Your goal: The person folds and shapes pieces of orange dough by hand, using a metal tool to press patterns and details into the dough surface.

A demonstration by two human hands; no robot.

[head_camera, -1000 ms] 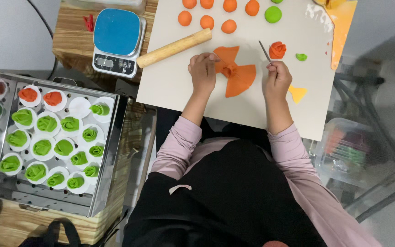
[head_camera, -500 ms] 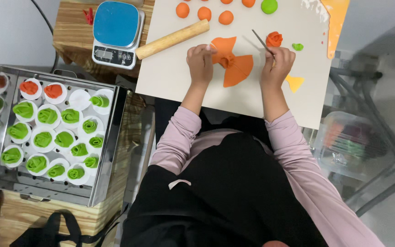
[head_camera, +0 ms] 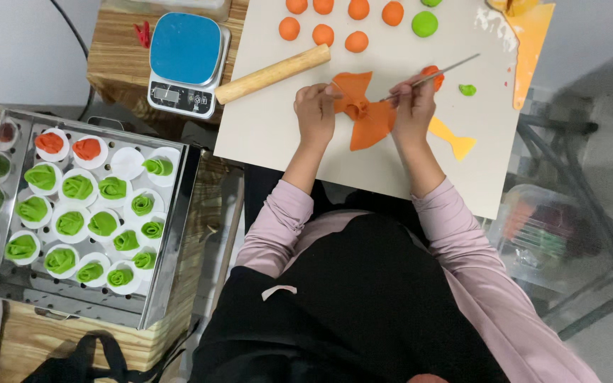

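From the head camera, the orange dough piece point(head_camera: 367, 113) lies mid-way across the white board point(head_camera: 271, 135), pinched at its centre into a bow shape. The left hand point(head_camera: 315, 108) rests on its left wing, fingers curled together. The right hand point(head_camera: 413, 106) pinches a thin metal stick point(head_camera: 434, 74) whose tip meets the dough's centre. Left of the dough, bare board runs to the edge; a rolling pin point(head_camera: 272, 73) lies above it.

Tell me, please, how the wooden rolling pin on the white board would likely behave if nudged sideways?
The wooden rolling pin is a smooth cylinder lying free on the flat white board, so it would probably roll readily. It looks rigid, unlikely to bend or break.
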